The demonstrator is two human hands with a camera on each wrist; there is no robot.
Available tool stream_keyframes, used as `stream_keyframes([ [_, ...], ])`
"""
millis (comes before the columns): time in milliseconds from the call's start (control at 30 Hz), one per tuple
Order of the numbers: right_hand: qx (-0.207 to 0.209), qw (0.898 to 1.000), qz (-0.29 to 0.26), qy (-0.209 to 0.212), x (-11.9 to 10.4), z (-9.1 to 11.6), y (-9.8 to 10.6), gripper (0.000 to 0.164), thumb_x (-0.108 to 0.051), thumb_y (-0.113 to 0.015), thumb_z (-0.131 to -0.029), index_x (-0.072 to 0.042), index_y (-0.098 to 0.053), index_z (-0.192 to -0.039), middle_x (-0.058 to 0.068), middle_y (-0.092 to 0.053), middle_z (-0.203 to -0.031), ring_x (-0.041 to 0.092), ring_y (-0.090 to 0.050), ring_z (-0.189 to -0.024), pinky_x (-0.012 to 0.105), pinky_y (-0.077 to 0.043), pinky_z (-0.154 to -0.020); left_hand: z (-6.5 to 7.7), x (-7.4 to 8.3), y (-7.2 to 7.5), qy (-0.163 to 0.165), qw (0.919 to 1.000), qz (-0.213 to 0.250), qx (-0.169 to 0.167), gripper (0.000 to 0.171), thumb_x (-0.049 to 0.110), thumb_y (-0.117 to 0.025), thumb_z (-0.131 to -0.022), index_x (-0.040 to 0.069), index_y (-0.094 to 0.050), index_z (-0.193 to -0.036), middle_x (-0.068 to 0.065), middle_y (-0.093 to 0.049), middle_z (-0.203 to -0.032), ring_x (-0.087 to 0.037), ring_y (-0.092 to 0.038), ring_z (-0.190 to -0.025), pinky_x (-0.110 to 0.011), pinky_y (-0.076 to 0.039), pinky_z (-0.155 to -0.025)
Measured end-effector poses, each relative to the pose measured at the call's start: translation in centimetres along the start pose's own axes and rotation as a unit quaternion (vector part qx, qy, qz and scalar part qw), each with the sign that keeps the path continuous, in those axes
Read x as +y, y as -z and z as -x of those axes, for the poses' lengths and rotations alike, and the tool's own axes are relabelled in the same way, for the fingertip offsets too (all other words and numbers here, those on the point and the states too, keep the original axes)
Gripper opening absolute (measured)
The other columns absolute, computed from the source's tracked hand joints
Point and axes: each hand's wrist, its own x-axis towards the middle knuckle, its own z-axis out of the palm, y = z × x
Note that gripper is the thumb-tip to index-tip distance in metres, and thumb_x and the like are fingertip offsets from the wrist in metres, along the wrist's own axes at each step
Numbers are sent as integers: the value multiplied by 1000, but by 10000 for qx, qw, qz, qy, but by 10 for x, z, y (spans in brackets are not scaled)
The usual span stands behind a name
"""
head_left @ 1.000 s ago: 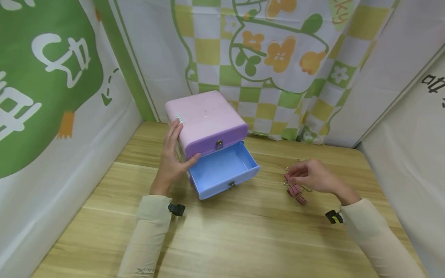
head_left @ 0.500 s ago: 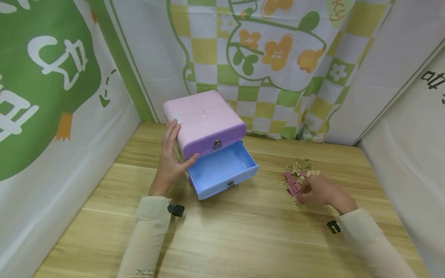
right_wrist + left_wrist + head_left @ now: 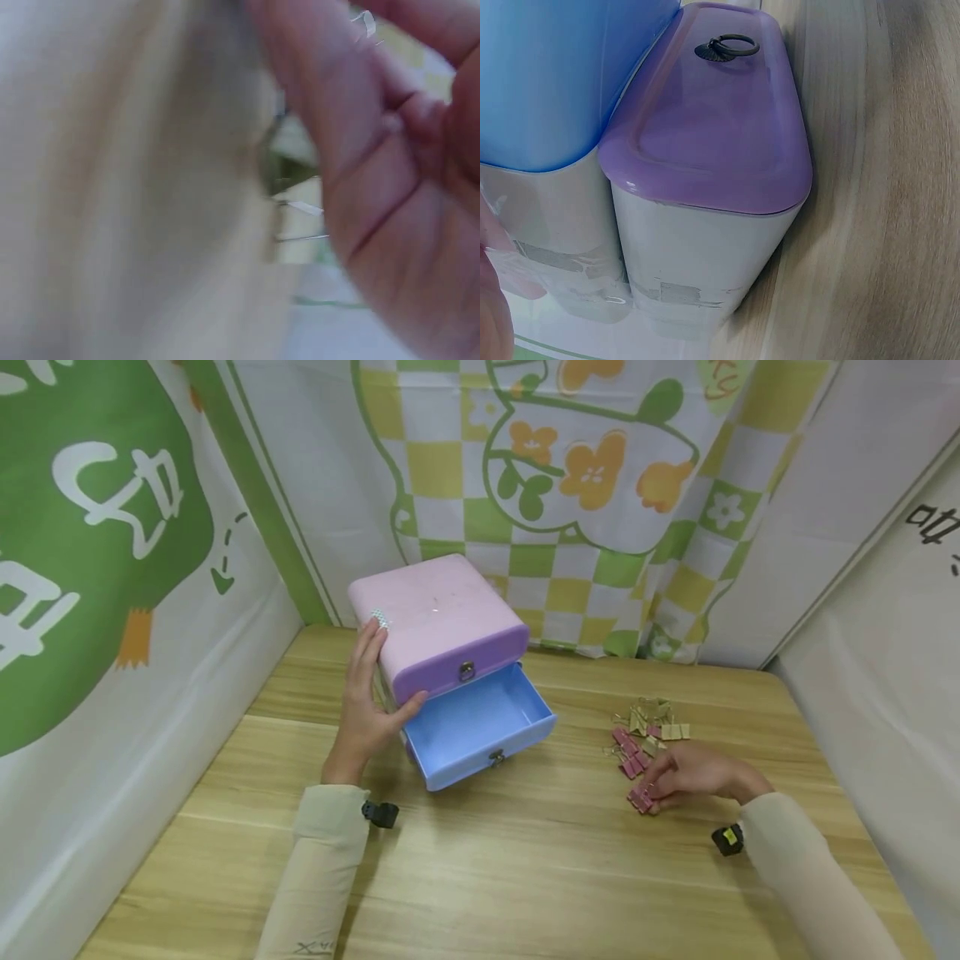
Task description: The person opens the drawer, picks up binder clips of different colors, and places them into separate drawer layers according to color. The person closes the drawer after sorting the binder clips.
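Drawer's [image 3: 519,749] out, nothing visible inside; right hand [image 3: 693,772] pinches 1 pink clip [image 3: 641,799], other clips [image 3: 637,722] wait toward table's [image 3: 555,860] far right corner; left hand [image 3: 363,720], straight-fingered, rests on box [image 3: 442,618].

Shot from your head, the widest view looks forward and down across the tabletop [image 3: 562,877] to the checked curtain [image 3: 435,468], taking in your left hand [image 3: 366,710], your right hand [image 3: 693,772] and the drawer box [image 3: 442,618]. Your left-wrist view, close in and turned on its side, faces the box's lower front corner, tabletop along its right edge; it shares the blue drawer [image 3: 457,768] with the head view. Your right-wrist view, nearest of all and also sideways, looks past your palm, which fills its right side, over blurred tabletop; both it and the head view catch that hand
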Motion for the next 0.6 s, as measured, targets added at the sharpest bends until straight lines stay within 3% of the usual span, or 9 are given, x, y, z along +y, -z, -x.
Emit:
stream_keyframes([
  [67, -410, 9932, -1090, 15, 11, -5, -1, 27, -7, -57, -93, 5, -66, -116, 17, -73, -106, 23, -73, -92, 33, -60, -84, 1, -2, 1, 16, 10000, -13, 4, 97, 10, -83, -67, 7, -32, -150, -10, -22, -162, -24, -14, -152, -51, -19, -124],
  [167, -868, 9649, -2469, 202, 21, -10, -4, 32, -1, -52, -95, 11, -57, -125, 19, -69, -118, 24, -70, -103, 34, -55, -94, 1, -12, -1, 70, 9999, -89, -16, 100, 16, -84, -67, 14, -32, -151, -2, -20, -163, -21, -13, -152, -50, -20, -124],
  [300, -1053, 9282, -3522, 571, 19, -14, -3, 30, 2, -47, -97, 5, -61, -124, 14, -68, -123, 19, -68, -109, 29, -53, -97, 2, -24, -3, 80, 9998, -202, -40, 101, 24, -84, -67, 22, -30, -152, 4, -19, -163, -20, -13, -153, -48, -22, -124],
  [367, -1054, 9171, -3778, 711, 11, -14, 1, 30, 3, -45, -98, 2, -63, -122, 13, -68, -122, 19, -68, -109, 27, -53, -97, 2, -27, -3, 39, 9997, -239, -49, 100, 27, -83, -68, 22, -29, -152, 4, -18, -163, -20, -13, -152, -49, -22, -124],
  [467, -1005, 9160, -3796, 822, -9, -14, 9, 30, 4, -45, -98, 3, -64, -121, 12, -69, -121, 19, -68, -109, 28, -53, -96, 3, -29, -3, 0, 9997, -242, -60, 99, 29, -82, -69, 22, -29, -152, 3, -18, -163, -21, -13, -152, -49, -22, -124],
  [600, -874, 9355, -3326, 811, -42, -17, 24, 29, 2, -48, -97, 3, -64, -121, 10, -70, -120, 18, -69, -106, 28, -54, -95, 4, -28, -2, 26, 9998, -195, -45, 100, 27, -83, -69, 22, -29, -152, 3, -18, -163, -21, -13, -152, -49, -21, -124],
])
